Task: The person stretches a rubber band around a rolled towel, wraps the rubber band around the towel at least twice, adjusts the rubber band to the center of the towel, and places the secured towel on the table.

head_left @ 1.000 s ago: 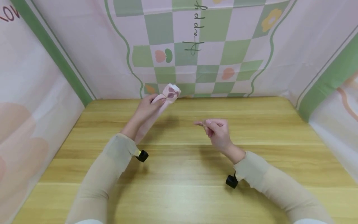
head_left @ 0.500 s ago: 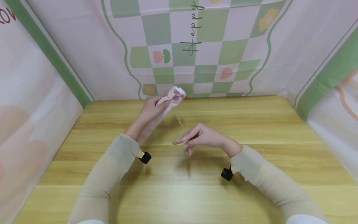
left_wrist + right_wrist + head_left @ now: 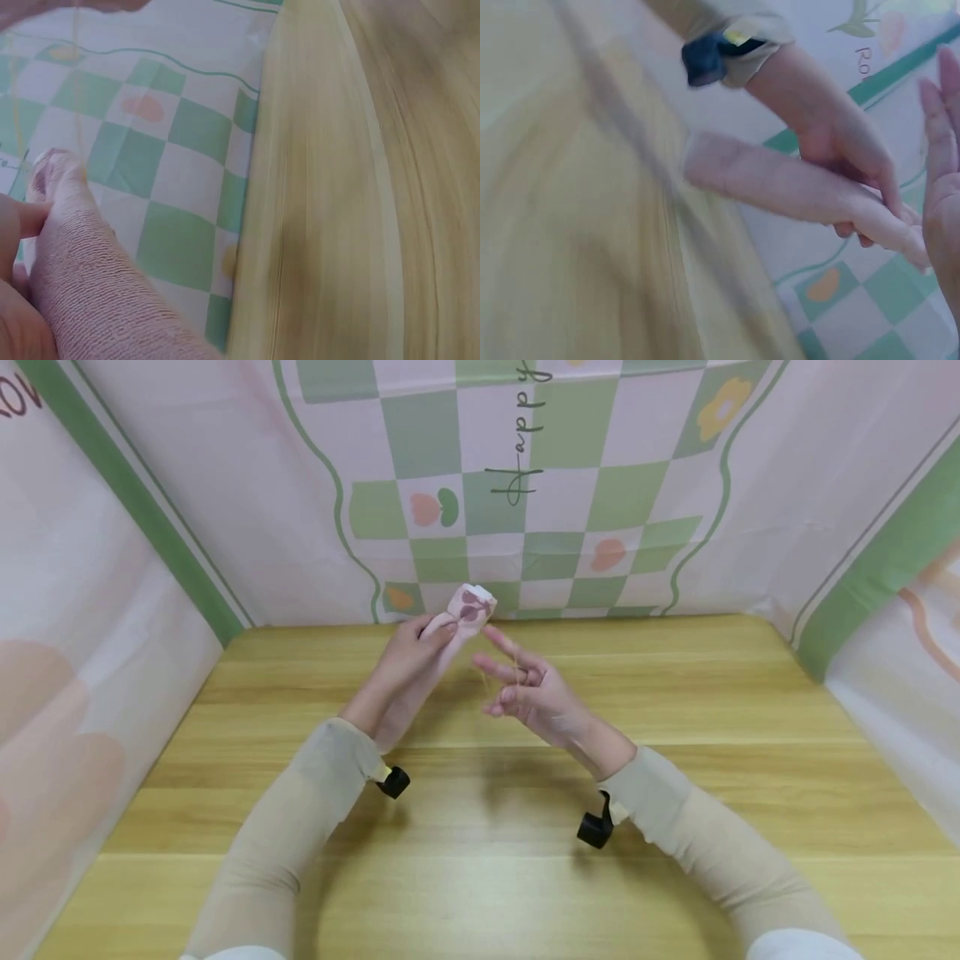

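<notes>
A slim rolled pink towel point(image 3: 416, 685) with a cherry-like print near its far end slants over the table. My left hand point(image 3: 405, 647) grips it just below that end, thumb on top. My right hand point(image 3: 536, 693) is beside the printed end, two fingers stretched toward it and the thumb bent in. A thin yellow rubber band point(image 3: 517, 664) runs across the right fingers. In the left wrist view, the rubber band point(image 3: 78, 97) rises as two taut strands from the towel point(image 3: 112, 285). In the right wrist view, the towel point(image 3: 757, 176) shows its plain length.
A wood-grain table point(image 3: 465, 860) lies under both hands. Behind it hangs a green and white checked cloth point(image 3: 562, 502), with pale cloth walls point(image 3: 112, 635) on either side. A black wrist camera point(image 3: 595, 831) sticks out below the right sleeve.
My right hand has come left, dipped, then risen to the towel's printed end, with its fingers spreading in the rubber band. The left hand still grips the towel, shifted slightly right.
</notes>
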Tool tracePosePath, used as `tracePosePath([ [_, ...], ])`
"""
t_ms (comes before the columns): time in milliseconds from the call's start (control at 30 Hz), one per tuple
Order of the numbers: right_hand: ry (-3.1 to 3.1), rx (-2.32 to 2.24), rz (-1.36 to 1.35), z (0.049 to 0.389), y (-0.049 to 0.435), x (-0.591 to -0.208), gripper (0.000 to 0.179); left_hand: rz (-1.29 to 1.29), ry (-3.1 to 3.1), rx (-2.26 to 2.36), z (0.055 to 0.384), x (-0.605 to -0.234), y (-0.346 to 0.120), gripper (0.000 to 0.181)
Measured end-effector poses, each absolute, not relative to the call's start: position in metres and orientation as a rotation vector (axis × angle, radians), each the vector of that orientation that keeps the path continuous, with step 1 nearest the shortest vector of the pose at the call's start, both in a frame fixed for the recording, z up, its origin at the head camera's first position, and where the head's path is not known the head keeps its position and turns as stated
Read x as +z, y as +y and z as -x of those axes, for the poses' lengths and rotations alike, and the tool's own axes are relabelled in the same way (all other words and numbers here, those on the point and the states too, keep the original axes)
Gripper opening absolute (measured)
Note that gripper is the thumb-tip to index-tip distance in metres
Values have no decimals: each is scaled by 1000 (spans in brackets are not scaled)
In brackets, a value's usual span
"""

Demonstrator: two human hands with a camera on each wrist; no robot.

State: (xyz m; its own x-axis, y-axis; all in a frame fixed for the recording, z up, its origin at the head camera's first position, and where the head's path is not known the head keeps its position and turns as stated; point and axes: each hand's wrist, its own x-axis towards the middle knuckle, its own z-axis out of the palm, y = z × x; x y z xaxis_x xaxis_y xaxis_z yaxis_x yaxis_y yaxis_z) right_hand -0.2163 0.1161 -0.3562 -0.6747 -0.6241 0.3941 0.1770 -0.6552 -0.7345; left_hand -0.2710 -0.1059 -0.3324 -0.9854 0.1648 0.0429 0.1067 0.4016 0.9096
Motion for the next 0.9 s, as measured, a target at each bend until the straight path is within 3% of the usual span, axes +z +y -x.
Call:
tracePosePath([
  [133,708,-2529,662,217,114,-352,109,-243,2597,1725,271,-331,-103,44],
  [267,541,-2677,408,217,113,-347,111,-263,2631,1721,270,-331,-102,40],
  [500,275,-2815,120,222,112,-345,94,-358,2664,1676,267,-337,-99,40],
  [733,217,-2901,-142,227,113,-339,42,-424,2685,1657,264,-338,-99,37],
  [900,115,-2949,-318,235,118,-334,40,-521,2721,1593,264,-342,-98,35],
])
